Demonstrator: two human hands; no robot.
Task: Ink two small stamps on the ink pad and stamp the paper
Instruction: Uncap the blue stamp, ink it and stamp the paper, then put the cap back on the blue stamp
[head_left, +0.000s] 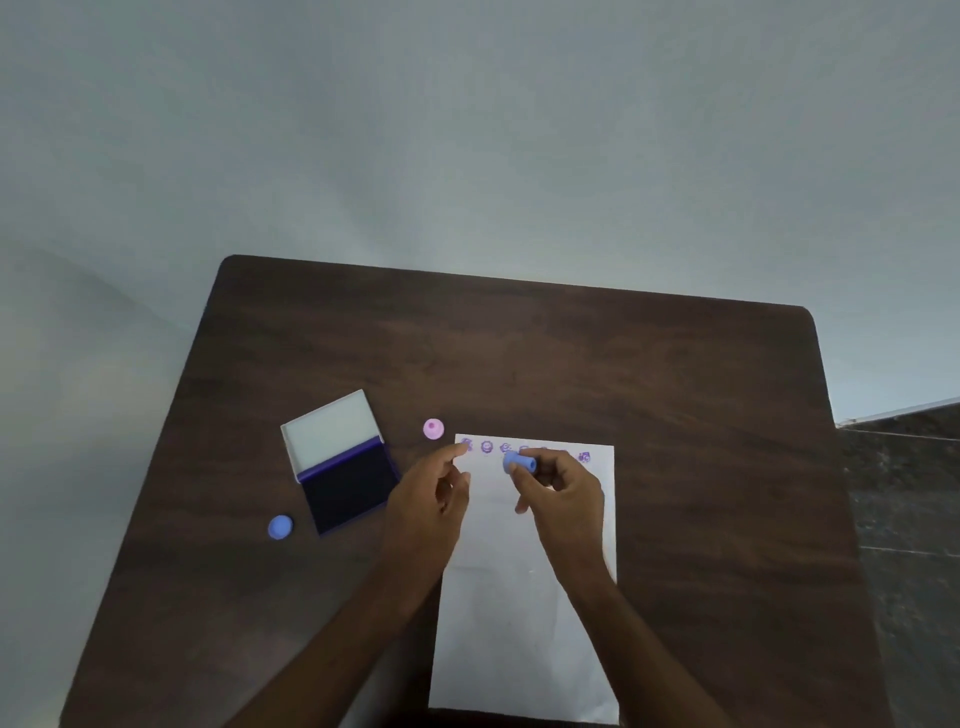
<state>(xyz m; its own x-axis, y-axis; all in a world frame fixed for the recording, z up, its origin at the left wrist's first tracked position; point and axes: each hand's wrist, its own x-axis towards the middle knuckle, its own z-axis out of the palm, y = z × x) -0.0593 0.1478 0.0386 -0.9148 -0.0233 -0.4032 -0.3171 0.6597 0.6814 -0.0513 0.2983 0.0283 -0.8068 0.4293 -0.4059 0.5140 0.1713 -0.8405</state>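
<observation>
A white sheet of paper (524, 613) lies on the dark wooden table (519, 353), with a row of several purple stamp marks (487, 447) along its far edge. My right hand (563, 491) pinches a small blue stamp (519, 462), held on its side just above that row. My left hand (431, 493) hovers at the paper's left edge with loosely curled fingers, holding nothing. The open ink pad (350, 488), dark blue with a white lid, sits left of the paper. A pink stamp (433, 429) stands between pad and paper.
A blue round cap (280, 527) lies on the table left of the ink pad. A pale wall rises behind the table's far edge. A dark tiled floor (904, 519) shows to the right of the table.
</observation>
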